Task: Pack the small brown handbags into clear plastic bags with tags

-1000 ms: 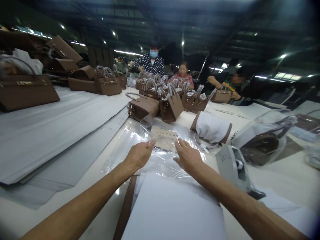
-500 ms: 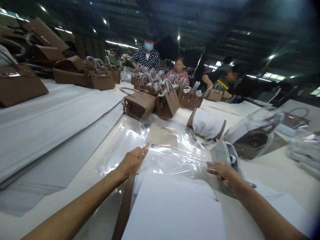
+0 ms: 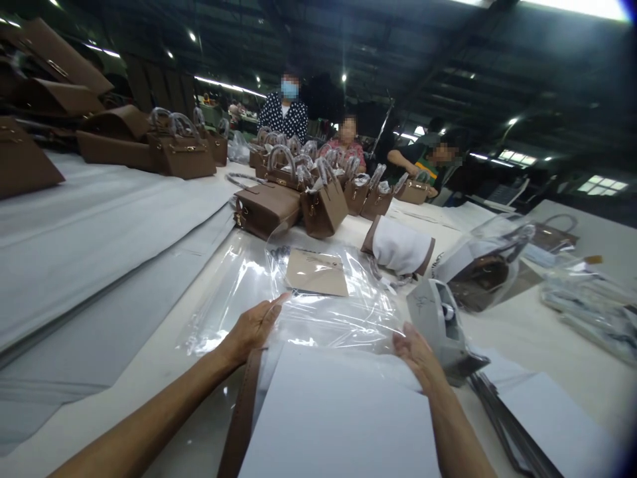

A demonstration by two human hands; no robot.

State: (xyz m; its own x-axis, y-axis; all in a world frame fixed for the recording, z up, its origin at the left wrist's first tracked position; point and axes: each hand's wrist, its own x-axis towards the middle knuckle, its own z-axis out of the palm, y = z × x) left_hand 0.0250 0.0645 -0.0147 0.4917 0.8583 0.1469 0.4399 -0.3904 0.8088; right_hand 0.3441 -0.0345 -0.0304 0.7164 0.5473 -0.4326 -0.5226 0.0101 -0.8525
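A clear plastic bag (image 3: pixel 328 312) lies on the table in front of me with a tan card (image 3: pixel 317 273) inside it. My left hand (image 3: pixel 253 326) pinches the bag's near left edge. My right hand (image 3: pixel 417 353) grips the bag's near right corner, fingers closed on the film. Just below the bag lies a white-wrapped flat item (image 3: pixel 338 418) with a brown leather edge (image 3: pixel 237 418) along its left side.
A grey tape dispenser (image 3: pixel 438 325) stands right of my right hand. Several brown handbags (image 3: pixel 323 206) stand in the middle of the table, another wrapped in white (image 3: pixel 401 247). Grey sheets (image 3: pixel 99 239) lie at left. Bagged goods (image 3: pixel 587 299) sit at right. Three people work at the far end.
My right hand came off the middle of the bag, swung right toward the tape dispenser, then returned to the bag's near right corner. My left hand slid back a little along the bag's edge.
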